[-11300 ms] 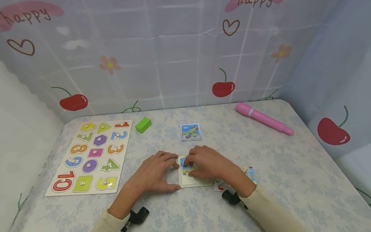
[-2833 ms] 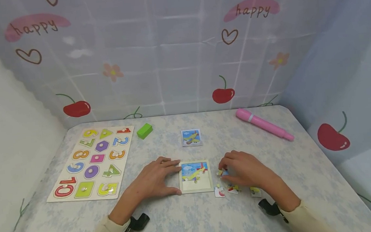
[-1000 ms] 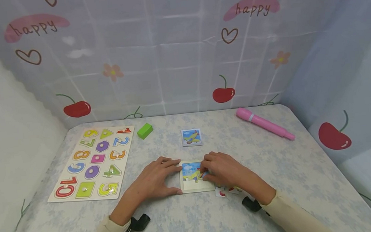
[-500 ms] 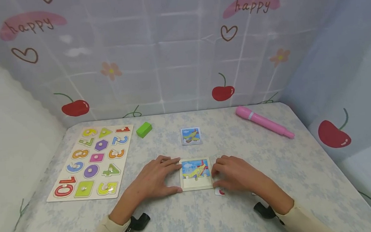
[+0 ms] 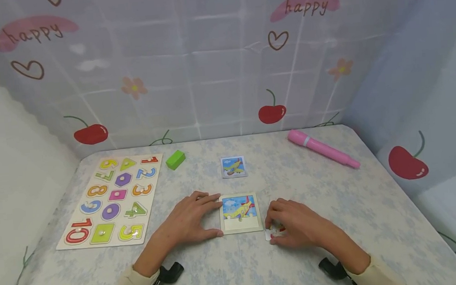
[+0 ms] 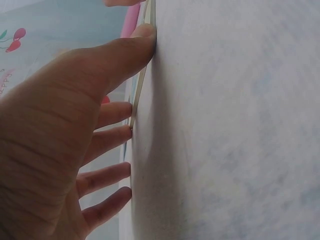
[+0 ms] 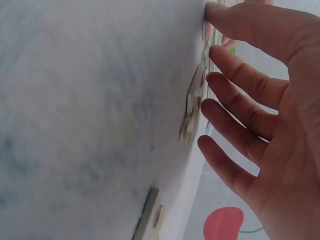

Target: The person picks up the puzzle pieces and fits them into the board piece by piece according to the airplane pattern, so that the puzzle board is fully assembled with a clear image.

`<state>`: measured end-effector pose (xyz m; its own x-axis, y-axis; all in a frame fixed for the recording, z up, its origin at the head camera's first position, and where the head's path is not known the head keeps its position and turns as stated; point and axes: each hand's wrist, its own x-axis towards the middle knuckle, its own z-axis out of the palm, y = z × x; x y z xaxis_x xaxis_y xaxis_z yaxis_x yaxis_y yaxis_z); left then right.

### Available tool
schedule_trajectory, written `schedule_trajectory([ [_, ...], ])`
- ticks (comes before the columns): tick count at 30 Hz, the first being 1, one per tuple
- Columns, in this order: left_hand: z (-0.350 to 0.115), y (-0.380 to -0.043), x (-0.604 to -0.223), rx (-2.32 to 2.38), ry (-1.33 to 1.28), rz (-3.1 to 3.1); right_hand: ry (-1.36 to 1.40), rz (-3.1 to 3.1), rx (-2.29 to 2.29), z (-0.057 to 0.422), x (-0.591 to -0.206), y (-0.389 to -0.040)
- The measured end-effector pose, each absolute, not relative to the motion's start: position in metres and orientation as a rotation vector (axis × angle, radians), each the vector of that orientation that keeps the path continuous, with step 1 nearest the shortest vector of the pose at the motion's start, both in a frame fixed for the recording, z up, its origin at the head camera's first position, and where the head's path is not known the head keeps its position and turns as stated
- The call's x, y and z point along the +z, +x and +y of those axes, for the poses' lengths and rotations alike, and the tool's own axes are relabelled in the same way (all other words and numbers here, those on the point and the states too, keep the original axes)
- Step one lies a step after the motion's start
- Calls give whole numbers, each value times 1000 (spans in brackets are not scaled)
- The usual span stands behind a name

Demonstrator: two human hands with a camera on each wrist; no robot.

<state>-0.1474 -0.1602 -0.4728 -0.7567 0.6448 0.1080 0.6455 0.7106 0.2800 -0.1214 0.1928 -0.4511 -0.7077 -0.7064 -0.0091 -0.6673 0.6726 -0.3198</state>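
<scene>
Right hand (image 5: 296,224) now at loose piece (image 5: 275,232), lower centre, pinch unclear. Left hand (image 5: 186,219) spread against tray (image 5: 258,214), bottom row (image 5: 239,225) unfilled

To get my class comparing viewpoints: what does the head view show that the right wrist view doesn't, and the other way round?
Only the head view: the pink marker, the face of the number board, and the partly filled airplane puzzle seen from above.

Only the right wrist view: the palm side of the right hand, and a puzzle piece lying apart from the rest, seen edge-on.

Both: the right hand itself, other loose pieces, the table, and a printed red cherry.
</scene>
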Motion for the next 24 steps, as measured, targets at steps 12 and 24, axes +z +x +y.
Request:
schedule_trajectory([
  [12, -161, -147, -475, -501, -1084, -2914, -1184, 2754, -407, 191, -448, -122],
  [24, -161, -148, -473, -488, -1094, -2905, -1220, 2803, -414, 181, -441, -129],
])
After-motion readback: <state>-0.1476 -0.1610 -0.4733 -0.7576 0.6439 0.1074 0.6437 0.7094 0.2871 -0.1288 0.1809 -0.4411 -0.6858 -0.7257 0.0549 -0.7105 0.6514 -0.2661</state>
